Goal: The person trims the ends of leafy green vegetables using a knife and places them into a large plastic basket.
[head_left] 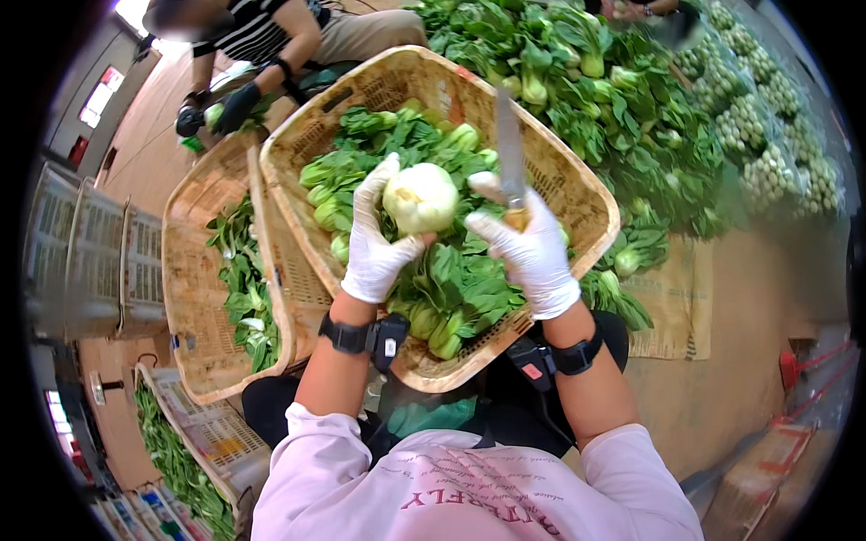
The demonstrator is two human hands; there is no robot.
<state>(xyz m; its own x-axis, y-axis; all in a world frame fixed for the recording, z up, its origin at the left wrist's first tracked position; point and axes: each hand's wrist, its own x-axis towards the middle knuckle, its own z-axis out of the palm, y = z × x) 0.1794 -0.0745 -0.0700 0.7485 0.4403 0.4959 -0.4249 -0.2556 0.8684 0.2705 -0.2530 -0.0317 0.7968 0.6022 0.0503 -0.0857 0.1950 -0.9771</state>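
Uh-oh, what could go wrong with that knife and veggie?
The bare blade of the knife in the right hand might nick the left hand, since they're close together. The bok choy in the left hand is held up, so it might slip and drop onto the greens below.

Mostly hidden inside the right hand [528,248]: the handle [516,218] of the knife [511,144]. Out of sight behind the pale vegetable [421,198]: some fingers of the left hand [373,236]. Buried under heaped greens [446,270]: most of the floor of the middle crate [582,185]. Blurred and cropped at the upper left of the frame: a co-worker's head [185,18]. Cut off by the top edge, towards the right: a second person [631,11]. Cut off along the bottom: the pink shirt [478,505].
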